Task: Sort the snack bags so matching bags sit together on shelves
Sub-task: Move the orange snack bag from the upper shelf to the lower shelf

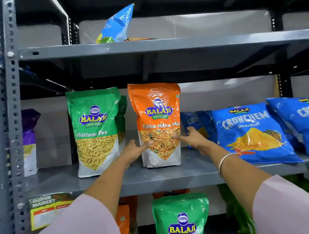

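Head cam: left hand [134, 151] & right hand [193, 138] clasp the orange Tikha Mitha Mix bag [157, 124] by its lower sides, fingers curled on; bag upright on the middle shelf [194, 172], btwn green Ratlami Sev bag [94, 132] & blue Crunchem bags [251, 132]. Prob best to keep grip low & even so it doesn't flop, then move it to the orange bags [127, 222] on the shelf below, where another green Ratlami bag [182, 221] stands. Clear windows show yellow sev, mixed namkeen.

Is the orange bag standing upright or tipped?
Upright. The orange bag stands on its flat base on the middle shelf, label facing out, with the left hand and right hand at its sides.
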Action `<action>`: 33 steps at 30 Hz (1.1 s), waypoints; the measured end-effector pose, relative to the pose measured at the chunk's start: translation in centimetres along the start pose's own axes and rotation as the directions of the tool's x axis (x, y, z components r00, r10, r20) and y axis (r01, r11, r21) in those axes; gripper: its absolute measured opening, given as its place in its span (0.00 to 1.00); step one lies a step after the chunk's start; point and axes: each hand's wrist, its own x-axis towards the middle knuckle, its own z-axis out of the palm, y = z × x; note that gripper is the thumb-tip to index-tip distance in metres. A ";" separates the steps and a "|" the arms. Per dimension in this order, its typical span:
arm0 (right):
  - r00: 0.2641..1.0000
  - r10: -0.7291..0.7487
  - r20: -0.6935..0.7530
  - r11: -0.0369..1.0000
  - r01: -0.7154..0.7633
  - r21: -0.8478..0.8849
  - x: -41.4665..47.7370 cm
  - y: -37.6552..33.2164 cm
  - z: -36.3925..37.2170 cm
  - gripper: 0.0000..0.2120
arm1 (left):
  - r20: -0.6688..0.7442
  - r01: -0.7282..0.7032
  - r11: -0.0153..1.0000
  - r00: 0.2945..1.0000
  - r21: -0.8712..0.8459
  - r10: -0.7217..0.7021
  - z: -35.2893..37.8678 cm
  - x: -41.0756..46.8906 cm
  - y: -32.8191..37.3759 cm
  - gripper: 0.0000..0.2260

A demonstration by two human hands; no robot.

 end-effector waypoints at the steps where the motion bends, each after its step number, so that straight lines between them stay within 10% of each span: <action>1: 0.999 -0.018 0.041 1.000 0.017 0.023 0.2 0.2 0.1 0.43 | 0.022 0.008 0.999 1.000 -0.048 -0.007 0.4 0.0 0.2 0.38; 6: 0.973 -0.114 0.201 0.983 0.082 0.162 1.8 0.9 1.3 0.15 | 0.076 -0.060 0.987 0.995 -0.146 0.072 1.9 0.2 0.3 0.18; 33: 0.965 -0.209 -0.155 0.966 0.228 0.119 -12.9 -3.1 -3.0 0.28 | -0.121 -0.252 0.942 0.966 -0.222 0.230 2.0 -11.8 4.3 0.24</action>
